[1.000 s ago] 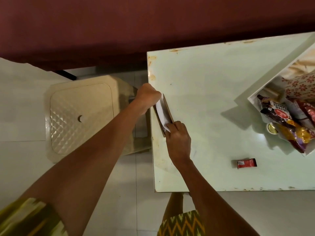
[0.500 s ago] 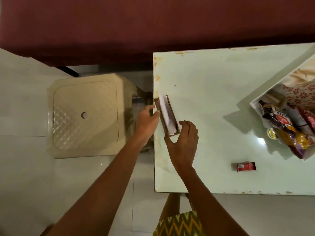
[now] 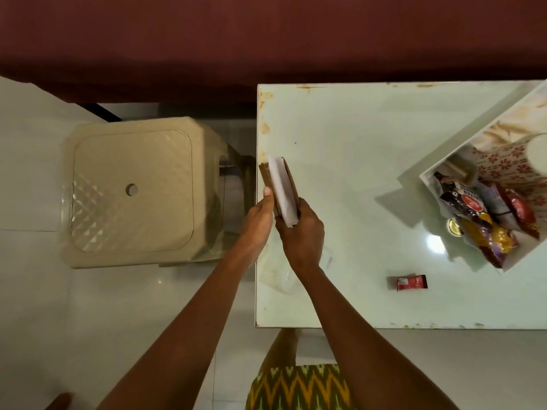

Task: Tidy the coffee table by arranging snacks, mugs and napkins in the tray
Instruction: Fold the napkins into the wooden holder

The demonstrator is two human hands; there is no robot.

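A brown wooden napkin holder with white napkins in it stands at the left edge of the pale green coffee table. My left hand presses its left side and my right hand grips its near end, so both hands clasp it. At the right edge sits a white tray with a floral mug and several snack packets. A small red snack packet lies alone on the table near the front edge.
A beige plastic stool stands on the white tiled floor left of the table. A dark red sofa runs along the far side. A gold-lidded small item lies beside the tray.
Both hands, loose around the holder half a second ago, have closed in on its near end. The left hand moved from the holder's far end to its left side.
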